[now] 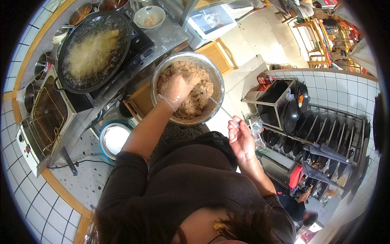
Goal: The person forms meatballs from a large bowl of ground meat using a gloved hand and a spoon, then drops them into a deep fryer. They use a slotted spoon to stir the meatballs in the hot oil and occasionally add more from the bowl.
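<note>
My left hand (178, 90), in a thin clear glove, reaches into a large metal bowl (220, 102). Its fingers are blurred and partly hidden in a thick brown, batter-like mixture (190, 105). My right hand (242, 137), with no glove visible, grips the end of a long thin metal utensil handle (224, 110) to the right of the bowl. The utensil's other end lies in the mixture, beside my left hand. At upper left, a black wok (129, 45) holds bubbling oil with pale yellow food (91, 53) frying in it.
A patterned bowl (149, 16) with some food stands beyond the wok. Left of the counter is a fryer with wire baskets (50, 113). A round white-topped container (114, 138) is below. Racks of black pans (307, 128) stand right; another person (292, 207) is at lower right.
</note>
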